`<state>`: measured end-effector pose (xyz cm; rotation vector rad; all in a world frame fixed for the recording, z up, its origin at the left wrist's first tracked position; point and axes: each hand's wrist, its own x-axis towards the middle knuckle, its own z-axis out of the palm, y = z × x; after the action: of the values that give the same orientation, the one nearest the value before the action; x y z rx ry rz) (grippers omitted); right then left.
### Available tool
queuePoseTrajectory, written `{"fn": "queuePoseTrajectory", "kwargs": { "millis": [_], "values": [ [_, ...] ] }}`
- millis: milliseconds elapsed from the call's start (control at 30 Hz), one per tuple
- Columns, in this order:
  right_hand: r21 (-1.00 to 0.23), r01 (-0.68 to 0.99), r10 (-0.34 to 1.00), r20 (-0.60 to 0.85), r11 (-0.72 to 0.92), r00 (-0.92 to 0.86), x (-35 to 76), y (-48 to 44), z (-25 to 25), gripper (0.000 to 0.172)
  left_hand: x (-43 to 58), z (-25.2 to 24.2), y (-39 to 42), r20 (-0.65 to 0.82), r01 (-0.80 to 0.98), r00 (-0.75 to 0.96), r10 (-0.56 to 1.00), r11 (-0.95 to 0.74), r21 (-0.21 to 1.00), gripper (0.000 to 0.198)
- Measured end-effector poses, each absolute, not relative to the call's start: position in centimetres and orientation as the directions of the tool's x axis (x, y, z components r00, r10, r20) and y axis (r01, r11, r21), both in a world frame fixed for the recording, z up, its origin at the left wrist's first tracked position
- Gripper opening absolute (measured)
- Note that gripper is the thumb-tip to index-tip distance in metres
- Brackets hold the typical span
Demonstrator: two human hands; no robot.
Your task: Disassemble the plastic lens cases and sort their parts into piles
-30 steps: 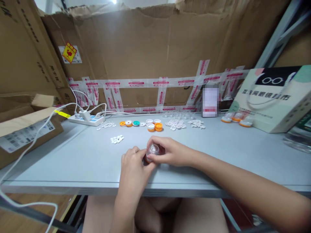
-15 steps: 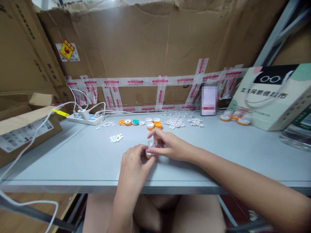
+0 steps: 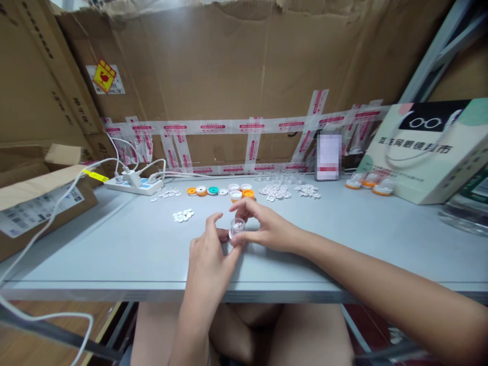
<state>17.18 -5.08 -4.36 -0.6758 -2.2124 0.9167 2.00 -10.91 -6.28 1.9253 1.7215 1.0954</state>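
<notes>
Both hands meet over the middle of the grey table (image 3: 114,254). My right hand (image 3: 263,226) pinches a small clear plastic cup (image 3: 237,227) between thumb and fingers, its open rim upward. My left hand (image 3: 209,256) reaches up from below, thumb and fingertips pressed against the cup's lower side. Whatever sits under the cup is hidden by my fingers. Beyond the hands lie a row of orange, white and teal round caps (image 3: 219,191) and a small heap of white discs (image 3: 183,215).
A white power strip (image 3: 133,186) with cables lies at the back left beside a cardboard box (image 3: 38,203). More white pieces (image 3: 284,191), a blurred small box (image 3: 329,155), orange-based cups (image 3: 368,184) and a printed box (image 3: 427,152) stand at the back right. Taped cardboard walls enclose the table.
The orange part seen under the clear cup earlier no longer shows. Both hands have lifted slightly away from me, and my left index finger has risen off the cup.
</notes>
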Motion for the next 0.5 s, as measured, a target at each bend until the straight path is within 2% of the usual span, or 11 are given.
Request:
{"fn": "queuePoseTrajectory", "kwargs": {
  "millis": [67, 133, 200, 333, 433, 500],
  "values": [
    [-0.783, 0.123, 0.62, 0.374, 0.609, -0.69, 17.09, -5.06, -4.48, 0.036, 1.96, -6.34, -10.96, 0.326, 0.677, -0.022, 0.945, -0.226, 0.701, 0.047],
    [-0.801, 0.074, 0.608, 0.387, 0.594, -0.693, 17.02, -5.05, -4.58, 0.042, 1.93, -6.33, -11.04, 0.328, 0.678, -0.019, 0.945, -0.229, 0.699, 0.047],
    [-0.797, 0.132, 0.656, 0.377, 0.589, -0.654, 16.99, -5.04, -4.61, 0.052, 1.9, -6.28, -11.09, 0.324, 0.682, -0.016, 0.946, -0.226, 0.695, 0.048],
    [-0.805, 0.143, 0.631, 0.327, 0.576, -0.704, 17.06, -5.03, -4.44, 0.041, 1.9, -6.25, -11.03, 0.317, 0.679, -0.015, 0.948, -0.223, 0.7, 0.047],
    [-0.784, 0.213, 0.665, 0.309, 0.583, -0.68, 17.09, -5.07, -4.33, 0.056, 1.94, -6.3, -10.93, 0.321, 0.679, -0.012, 0.947, -0.228, 0.698, 0.048],
    [-0.763, 0.249, 0.679, 0.313, 0.596, -0.664, 17.08, -5.11, -4.33, 0.053, 1.99, -6.29, -10.9, 0.321, 0.678, -0.013, 0.947, -0.227, 0.699, 0.049]
  ]
}}
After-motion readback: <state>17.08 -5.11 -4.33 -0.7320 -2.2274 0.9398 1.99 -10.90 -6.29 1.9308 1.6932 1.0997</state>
